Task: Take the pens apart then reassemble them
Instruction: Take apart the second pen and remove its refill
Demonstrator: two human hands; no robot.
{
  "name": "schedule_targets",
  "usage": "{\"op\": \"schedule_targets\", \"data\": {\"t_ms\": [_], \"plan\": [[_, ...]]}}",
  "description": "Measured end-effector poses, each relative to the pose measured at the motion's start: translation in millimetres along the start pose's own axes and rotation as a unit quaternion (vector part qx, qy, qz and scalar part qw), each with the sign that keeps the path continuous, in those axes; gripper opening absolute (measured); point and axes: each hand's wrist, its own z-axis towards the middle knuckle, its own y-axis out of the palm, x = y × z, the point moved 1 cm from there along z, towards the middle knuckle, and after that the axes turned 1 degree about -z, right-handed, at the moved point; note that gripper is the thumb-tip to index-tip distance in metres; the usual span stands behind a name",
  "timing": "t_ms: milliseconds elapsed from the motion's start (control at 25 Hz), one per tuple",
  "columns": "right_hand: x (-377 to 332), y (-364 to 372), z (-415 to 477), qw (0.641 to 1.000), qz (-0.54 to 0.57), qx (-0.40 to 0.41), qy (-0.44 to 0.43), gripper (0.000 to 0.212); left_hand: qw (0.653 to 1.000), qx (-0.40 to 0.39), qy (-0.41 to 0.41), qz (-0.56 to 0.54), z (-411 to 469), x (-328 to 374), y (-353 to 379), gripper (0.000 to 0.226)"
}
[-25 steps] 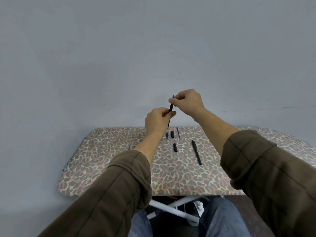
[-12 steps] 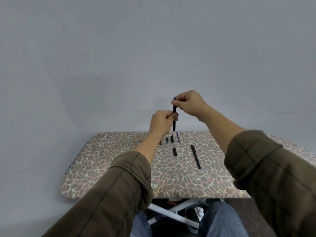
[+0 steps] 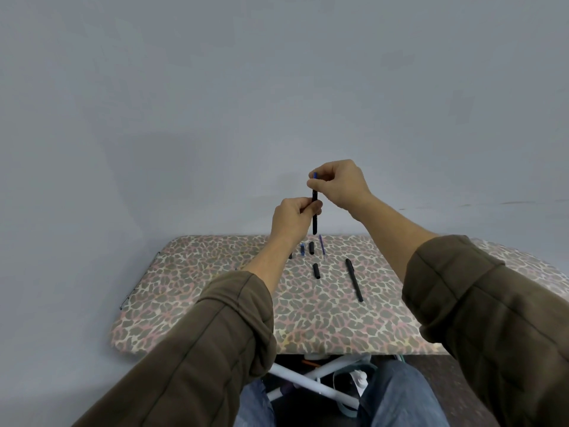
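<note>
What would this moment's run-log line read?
left hand: grips black pen barrel | right hand: pinches blue end | table: long black pen, short black piece

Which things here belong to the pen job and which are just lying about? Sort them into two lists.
Job:
black barrel gripped by the left hand
blue tip pinched by the right hand
whole black pen
nearer black piece
farther black piece
small blue piece
thin blue refill

Lying about:
leopard-print table
white frame beneath it
</note>
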Motion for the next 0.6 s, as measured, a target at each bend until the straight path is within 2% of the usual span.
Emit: {"op": "schedule_targets", "data": {"t_ms": [160, 320, 480, 600], "plan": [[-3.0, -2.8, -2.0, 0.999, 0.006, -0.033, -0.002, 0.047, 1.000, 0.003, -0.002, 0.000, 0.1, -5.3, -3.4, 0.022], [-4.3, -0.4, -2.6, 0.999, 0.019, -0.037, -0.005, 0.069, 1.000, 0.007, -0.003, -0.002, 0.8, -5.1, -5.5, 0.022], [-3.0, 1.7, -3.0, 1.000, 0.007, -0.015, -0.008, 0.067, 1.000, 0.005, -0.003, 0.002, 0.6, -4.7, -5.2, 0.021], [-1.7, 2.3, -2.9, 0.999, 0.024, -0.046, -0.003, 0.067, 1.000, 0.006, -0.002, -0.002, -0.3, -6.3, -6.7, 0.020]]}}
